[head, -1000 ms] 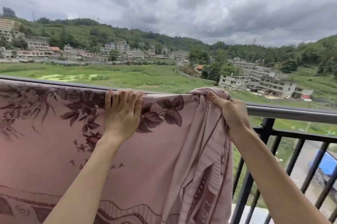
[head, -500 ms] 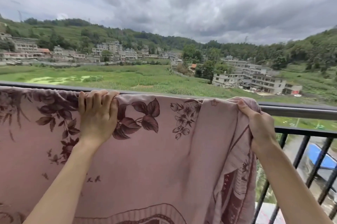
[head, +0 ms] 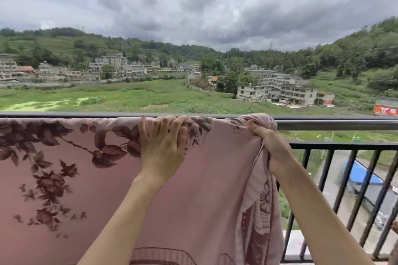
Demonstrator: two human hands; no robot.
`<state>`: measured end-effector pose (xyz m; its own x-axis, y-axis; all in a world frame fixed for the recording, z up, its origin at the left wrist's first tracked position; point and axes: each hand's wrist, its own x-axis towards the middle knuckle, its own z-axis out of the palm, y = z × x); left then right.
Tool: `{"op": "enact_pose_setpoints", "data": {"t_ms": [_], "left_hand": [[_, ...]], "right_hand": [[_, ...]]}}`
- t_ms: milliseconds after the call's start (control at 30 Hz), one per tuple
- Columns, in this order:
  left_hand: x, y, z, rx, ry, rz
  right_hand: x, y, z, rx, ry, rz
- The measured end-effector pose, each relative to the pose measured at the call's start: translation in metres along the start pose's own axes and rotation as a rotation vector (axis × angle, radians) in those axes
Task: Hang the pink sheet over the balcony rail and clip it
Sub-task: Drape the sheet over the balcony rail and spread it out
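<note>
The pink sheet, printed with dark maroon leaves and flowers, hangs over the metal balcony rail and covers it from the left edge to right of centre. My left hand lies on the sheet at the rail top, its fingers curled over the fabric and rail. My right hand grips the bunched right edge of the sheet just below the rail. No clip is in view.
Right of the sheet the rail is bare, with black vertical bars below it. Beyond the balcony lie green fields, buildings, hills and a cloudy sky. A blue roof sits far below.
My right hand has drawn the bunched edge rightwards along the rail, spreading the sheet wider. My left hand now sits closer to the right hand on the rail top.
</note>
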<state>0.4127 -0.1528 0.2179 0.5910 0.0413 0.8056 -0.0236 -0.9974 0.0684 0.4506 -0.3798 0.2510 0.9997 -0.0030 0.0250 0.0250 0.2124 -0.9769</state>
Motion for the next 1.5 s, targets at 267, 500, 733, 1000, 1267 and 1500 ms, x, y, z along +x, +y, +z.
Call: {"op": "enact_pose_setpoints", "data": {"t_ms": [267,500,733,1000,1267,1500], "left_hand": [[-0.028,-0.021,-0.038,0.125,-0.002,-0.12],[-0.06,0.008,-0.097,0.03,-0.032,-0.257],[-0.061,0.06,-0.089,-0.018,-0.132,0.034],[-0.084,0.021,-0.095,-0.021,0.023,-0.015],[-0.101,-0.008,-0.12,0.032,0.008,-0.122],[-0.112,0.058,-0.134,-0.056,-0.074,-0.029]], "right_hand": [[-0.028,-0.002,-0.034,0.13,-0.151,-0.017],[-0.085,0.008,-0.021,0.063,-0.297,-0.113],[-0.102,0.0,-0.002,0.056,-0.237,-0.128],[-0.113,-0.01,-0.045,0.239,-0.009,-0.142],[-0.141,0.003,-0.035,0.17,-0.064,-0.138],[-0.159,0.003,-0.019,-0.187,-0.274,-0.105]]}}
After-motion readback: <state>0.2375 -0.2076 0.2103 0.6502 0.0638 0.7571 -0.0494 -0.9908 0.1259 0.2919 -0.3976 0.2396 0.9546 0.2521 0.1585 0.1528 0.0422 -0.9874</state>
